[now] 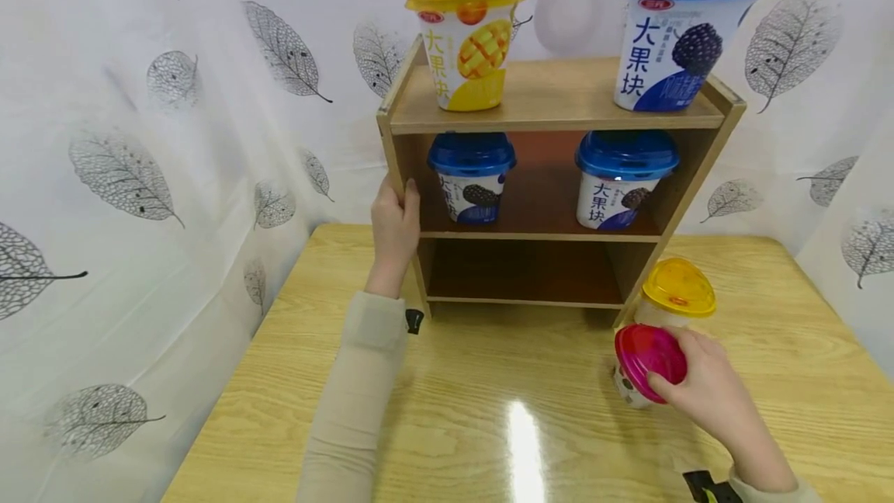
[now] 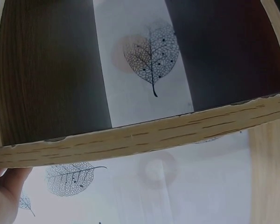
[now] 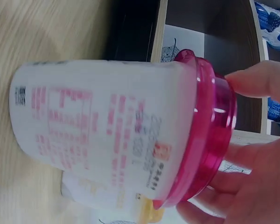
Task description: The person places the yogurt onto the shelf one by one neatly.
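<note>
My left hand [image 1: 396, 227] grips the left side panel of a small wooden shelf [image 1: 559, 91], with the thumb at its front edge. In the left wrist view the hand's thumb [image 2: 14, 182] meets the panel edge [image 2: 144, 137]. At the shelf's lower right, my right hand [image 1: 712, 386] holds a yogurt cup [image 1: 632, 390] by its pink lid, the cup slightly tilted. Seen from the right wrist, thumb and fingers span that lid [image 3: 207, 135], and pink print covers the cup's white side. A yellow-lidded yogurt cup [image 1: 677, 289] stands just behind it, partly hidden.
On the shelf's top stand a yellow-lidded cup [image 1: 468, 37] at left and a blue-lidded cup [image 1: 670, 45] at right. Two more blue-lidded cups, one left [image 1: 471, 177] and one right [image 1: 621, 181], occupy the middle level. A leaf-patterned curtain [image 1: 209, 138] surrounds the wooden table [image 1: 447, 410].
</note>
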Motion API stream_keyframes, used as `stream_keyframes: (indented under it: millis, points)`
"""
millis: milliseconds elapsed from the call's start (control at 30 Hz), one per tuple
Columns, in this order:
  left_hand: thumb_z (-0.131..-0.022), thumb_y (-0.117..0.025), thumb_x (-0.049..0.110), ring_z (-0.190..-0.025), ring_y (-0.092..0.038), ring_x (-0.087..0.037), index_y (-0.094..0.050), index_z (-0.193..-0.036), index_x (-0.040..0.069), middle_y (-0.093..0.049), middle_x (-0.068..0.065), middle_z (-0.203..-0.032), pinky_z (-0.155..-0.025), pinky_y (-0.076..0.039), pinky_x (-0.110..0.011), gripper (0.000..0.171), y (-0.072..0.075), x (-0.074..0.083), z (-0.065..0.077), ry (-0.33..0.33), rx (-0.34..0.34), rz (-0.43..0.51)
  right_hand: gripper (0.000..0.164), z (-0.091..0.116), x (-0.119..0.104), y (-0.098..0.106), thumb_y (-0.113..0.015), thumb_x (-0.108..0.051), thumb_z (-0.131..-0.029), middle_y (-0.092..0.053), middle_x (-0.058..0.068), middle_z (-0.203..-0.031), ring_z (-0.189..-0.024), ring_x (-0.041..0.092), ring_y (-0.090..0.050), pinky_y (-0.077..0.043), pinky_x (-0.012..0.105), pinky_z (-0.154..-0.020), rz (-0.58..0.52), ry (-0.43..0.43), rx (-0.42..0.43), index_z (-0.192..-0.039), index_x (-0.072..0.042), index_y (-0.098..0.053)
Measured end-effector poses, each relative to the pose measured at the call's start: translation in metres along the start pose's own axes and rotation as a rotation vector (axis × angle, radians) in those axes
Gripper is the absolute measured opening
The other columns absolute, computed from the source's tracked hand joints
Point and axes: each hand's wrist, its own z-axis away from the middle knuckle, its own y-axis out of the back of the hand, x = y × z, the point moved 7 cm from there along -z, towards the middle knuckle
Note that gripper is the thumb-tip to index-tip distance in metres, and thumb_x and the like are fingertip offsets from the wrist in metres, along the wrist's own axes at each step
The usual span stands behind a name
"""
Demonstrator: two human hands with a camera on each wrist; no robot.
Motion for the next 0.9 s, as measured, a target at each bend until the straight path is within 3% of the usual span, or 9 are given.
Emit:
stream_keyframes:
  millis: [100,167,300,367,533,733,900]
  points:
    - [-0.092,-0.04,0.012,-0.082,-0.057,-0.029,-0.049,-0.108,-0.01,-0.058,-0.023,-0.096,-0.07,-0.048,-0.038,0.029,-0.0009,-0.001,0.0,0.004,-0.003,-0.002,0.064,0.0008,-0.002,-0.0021,-0.069,-0.007,-0.064,-0.043,0.031,-0.114,-0.096,0.043,-0.04,-0.042,0.059,-0.066,-0.062,0.021,0.001,-0.119,0.012,-0.041]
    - [-0.092,-0.04,0.012,-0.083,-0.057,-0.029,-0.049,-0.107,-0.01,-0.058,-0.023,-0.096,-0.07,-0.048,-0.038,0.029,-0.0015,-0.0015,0.0001,0.005,-0.004,-0.001,0.062,0.0024,-0.0033,-0.0005,-0.066,-0.007,-0.067,-0.039,0.032,-0.118,-0.099,0.046,-0.038,-0.038,0.062,-0.071,-0.062,0.013,0.053,-0.119,0.012,-0.04]
    - [-0.092,-0.041,0.012,-0.084,-0.057,-0.029,-0.049,-0.108,-0.01,-0.058,-0.023,-0.097,-0.071,-0.048,-0.038,0.029,-0.0014,-0.0021,-0.0001,0.005,0.0,0.001,0.06,0.0051,-0.0037,0.0032,-0.066,-0.023,-0.073,-0.039,0.032,-0.115,-0.1,0.049,-0.033,-0.029,0.062,-0.073,0.047,-0.069,0.185,-0.117,0.009,-0.043]
    - [-0.092,-0.04,0.011,-0.085,-0.057,-0.029,-0.049,-0.108,-0.01,-0.058,-0.023,-0.098,-0.072,-0.048,-0.037,0.029,-0.0008,-0.0019,-0.0003,0.006,0.003,-0.002,0.065,0.0051,-0.0039,0.0031,-0.067,-0.035,-0.072,-0.042,0.031,-0.109,-0.096,0.048,-0.034,-0.029,0.06,-0.069,0.122,-0.117,0.211,-0.116,0.008,-0.045]
    - [-0.092,-0.041,0.012,-0.079,-0.056,-0.028,-0.05,-0.106,-0.01,-0.058,-0.023,-0.095,-0.069,-0.048,-0.038,0.028,-0.0003,-0.0016,-0.0002,0.012,0.003,-0.004,0.07,0.0032,-0.0046,-0.0023,-0.068,-0.046,-0.068,-0.043,0.032,-0.103,-0.09,0.047,-0.035,-0.031,0.057,-0.062,0.225,-0.144,0.193,-0.109,0.007,-0.05]
    - [-0.092,-0.041,0.012,-0.077,-0.056,-0.028,-0.05,-0.105,-0.01,-0.058,-0.022,-0.092,-0.067,-0.047,-0.038,0.027,-0.0011,-0.0013,0.0004,0.013,-0.004,0.008,0.059,0.0023,-0.0062,-0.0057,-0.071,-0.037,-0.066,-0.042,0.03,-0.102,-0.088,0.046,-0.035,-0.031,0.053,-0.059,0.214,-0.087,0.191,-0.103,0.006,-0.054]
    - [-0.091,-0.041,0.01,-0.079,-0.056,-0.029,-0.05,-0.104,-0.011,-0.058,-0.023,-0.093,-0.068,-0.047,-0.038,0.026,0.0002,-0.0005,-0.0005,-0.009,0.014,-0.001,0.057,-0.0013,-0.0092,-0.0064,-0.071,-0.028,-0.065,-0.041,0.028,-0.102,-0.09,0.045,-0.033,-0.032,0.054,-0.06,0.18,-0.015,0.157,-0.109,0.004,-0.053]
